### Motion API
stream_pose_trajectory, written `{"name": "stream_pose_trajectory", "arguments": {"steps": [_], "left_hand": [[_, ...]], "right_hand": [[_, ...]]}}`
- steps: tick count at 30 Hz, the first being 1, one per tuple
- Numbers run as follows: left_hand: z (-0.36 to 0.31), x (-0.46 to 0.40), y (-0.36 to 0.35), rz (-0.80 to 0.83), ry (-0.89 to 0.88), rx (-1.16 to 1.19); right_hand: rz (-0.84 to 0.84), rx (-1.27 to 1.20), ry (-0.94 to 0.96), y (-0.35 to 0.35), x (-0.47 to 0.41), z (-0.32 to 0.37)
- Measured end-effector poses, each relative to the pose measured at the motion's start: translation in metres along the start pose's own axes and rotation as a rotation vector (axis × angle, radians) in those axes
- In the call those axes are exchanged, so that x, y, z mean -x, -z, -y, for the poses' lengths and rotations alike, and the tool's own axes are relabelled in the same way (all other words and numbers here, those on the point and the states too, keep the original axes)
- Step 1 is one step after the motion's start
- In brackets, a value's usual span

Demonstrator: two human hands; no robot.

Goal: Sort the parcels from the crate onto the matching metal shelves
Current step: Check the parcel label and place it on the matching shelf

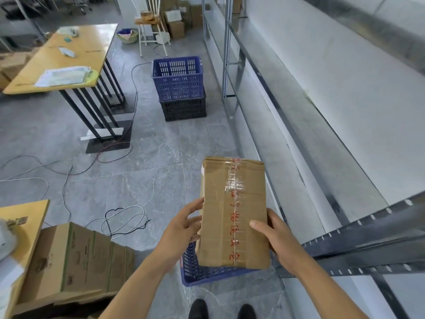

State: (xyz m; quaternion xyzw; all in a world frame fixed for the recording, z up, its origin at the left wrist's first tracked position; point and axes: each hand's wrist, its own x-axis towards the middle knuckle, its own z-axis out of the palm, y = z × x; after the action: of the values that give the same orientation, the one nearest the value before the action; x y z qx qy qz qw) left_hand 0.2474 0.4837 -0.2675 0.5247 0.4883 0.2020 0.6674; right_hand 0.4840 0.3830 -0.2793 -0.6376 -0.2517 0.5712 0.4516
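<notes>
Parcel [234, 212], taped cardboard with red writing, held lengthwise above the blue crate [195, 270] at 6 o'clock. Left hand [184, 229] and right hand [282, 242] clasp its near sides. Step in hand: reading the label. Next: swing toward the metal shelf [322, 125] at 3 o'clock.

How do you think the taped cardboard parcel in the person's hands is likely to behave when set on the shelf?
The cardboard parcel probably stays stiff: its faces look flat between the left hand and right hand. It seems fairly light, held by fingertips at its edges. The glossy tape may be slippery, and being flat, it should lie steady without rolling.
</notes>
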Motion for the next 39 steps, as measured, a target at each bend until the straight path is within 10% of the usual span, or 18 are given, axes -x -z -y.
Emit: {"name": "stream_pose_trajectory", "arguments": {"steps": [18, 39], "left_hand": [[-0.002, 0.021, 0.027, -0.054, -0.006, 0.021], [0.015, 0.037, 0.037, 0.278, 0.069, -0.087]], "right_hand": [[-0.143, 0.073, 0.159, -0.019, 0.011, -0.004], [-0.059, 0.117, 0.118, -0.021, 0.010, 0.009]]}}
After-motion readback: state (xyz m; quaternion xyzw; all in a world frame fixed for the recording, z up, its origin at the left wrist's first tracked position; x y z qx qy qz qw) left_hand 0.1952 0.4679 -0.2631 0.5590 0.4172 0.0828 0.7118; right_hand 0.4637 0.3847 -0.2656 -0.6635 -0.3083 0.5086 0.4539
